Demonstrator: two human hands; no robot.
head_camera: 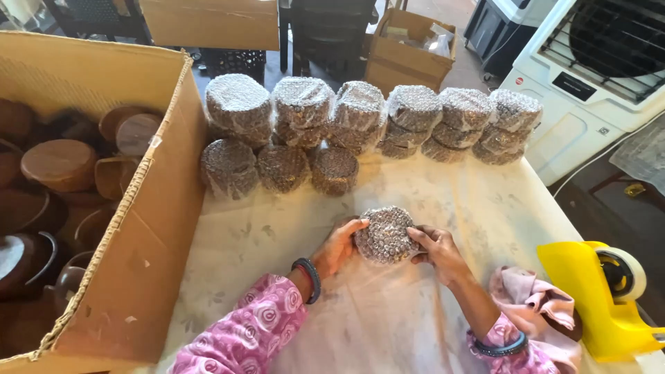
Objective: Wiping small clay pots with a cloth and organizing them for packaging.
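Observation:
My left hand (337, 246) and my right hand (438, 252) both grip a round bundle wrapped in bubble wrap (385, 234), held just above the cloth-covered table (478, 208). The left palm cups its left side and the right fingers press its right side. Behind it, several similar wrapped bundles (360, 121) stand stacked in rows along the far edge of the table. Both wrists wear dark bangles and pink patterned sleeves.
A large open cardboard box (163, 208) full of brown wooden bowls (61, 163) fills the left side. A yellow tape dispenser (603, 298) and a pink cloth (530, 298) lie at the right. A white cooler (589, 83) and more cardboard boxes (409, 48) stand beyond the table.

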